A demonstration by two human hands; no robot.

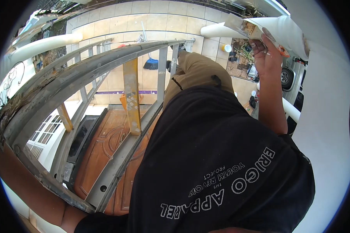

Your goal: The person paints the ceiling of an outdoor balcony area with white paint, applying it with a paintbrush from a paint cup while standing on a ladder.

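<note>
My right hand (265, 58) is raised at the upper right, its fingers closed on a putty knife with a wide, flat, see-through-looking blade (234, 23). Tan and whitish smears mark the knife near my fingers, and pale specks dot my palm. Behind it in this view is a white rounded column (282, 29). On the left stands a worn metal ladder (105, 62), its paint peeling and one rung yellow (132, 97). My left forearm (31, 190) runs up the left edge along the ladder rail; the hand itself is hidden there.
Far below lies a tiled floor (144, 21) with a blue broom (151, 63) and a yellow-and-white tub (226, 48). Under the ladder is a carved wooden door (112, 124). A white wall (326, 116) rises close on my right. A vehicle's wheel (287, 77) shows beyond my arm.
</note>
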